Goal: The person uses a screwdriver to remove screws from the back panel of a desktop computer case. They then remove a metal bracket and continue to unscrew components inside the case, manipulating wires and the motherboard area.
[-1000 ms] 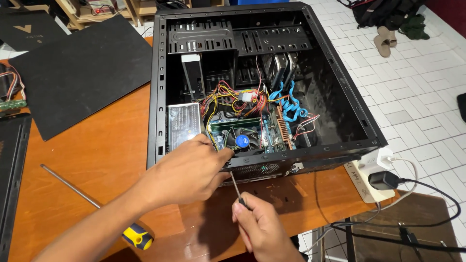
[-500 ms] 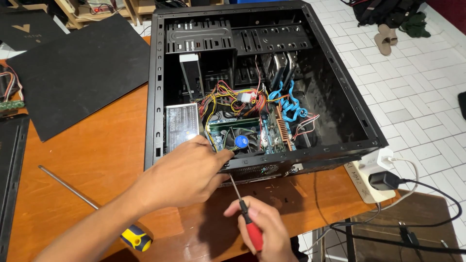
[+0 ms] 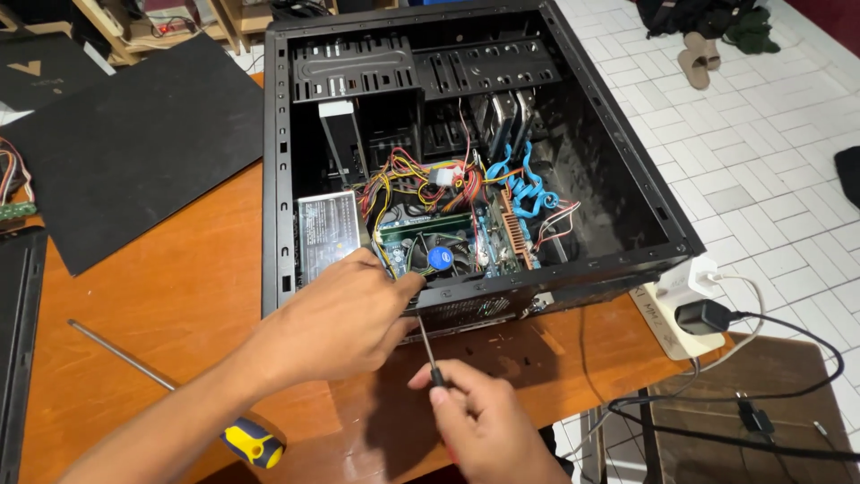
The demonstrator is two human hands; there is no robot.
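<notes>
Left hand [image 3: 345, 309] grips the case [image 3: 627, 193] rim while right hand [image 3: 484, 417] clenches a screwdriver [image 3: 428, 345] at the rear edge; a slipping tip could gouge the wires [image 3: 403, 179].

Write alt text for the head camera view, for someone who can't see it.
A person's right hand holds a screwdriver against the rear edge of an open black computer case, steadied by the left hand. It lies on an orange table.

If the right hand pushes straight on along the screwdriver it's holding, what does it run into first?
The right hand aims the screwdriver up and slightly left. Its tip already sits by the computer case at its near lower edge, just under the left hand; that edge likely comes first, though depth is unclear.
</notes>
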